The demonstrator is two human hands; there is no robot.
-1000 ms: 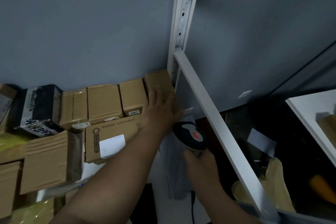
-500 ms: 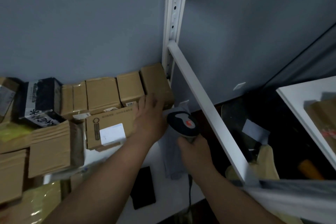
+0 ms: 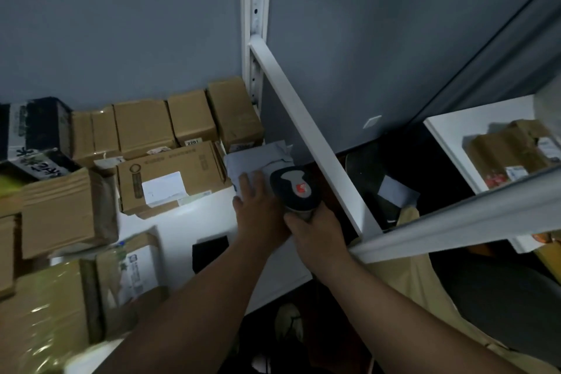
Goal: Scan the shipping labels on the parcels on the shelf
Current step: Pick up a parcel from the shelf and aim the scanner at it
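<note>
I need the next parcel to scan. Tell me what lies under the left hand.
The left hand rests flat on a grey plastic mailer bag lying on the white shelf board. The hand and the handheld barcode scanner cover any label.

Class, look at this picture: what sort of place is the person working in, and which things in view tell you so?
Most likely a parcel depot or stockroom. White metal shelving carries many cardboard parcels with shipping labels, and the right hand grips a handheld barcode scanner aimed at a grey mailer bag.

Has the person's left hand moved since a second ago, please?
Yes. The left hand has come off the brown cardboard box beside the white shelf post, back toward the person, onto the grey plastic mailer.
</note>
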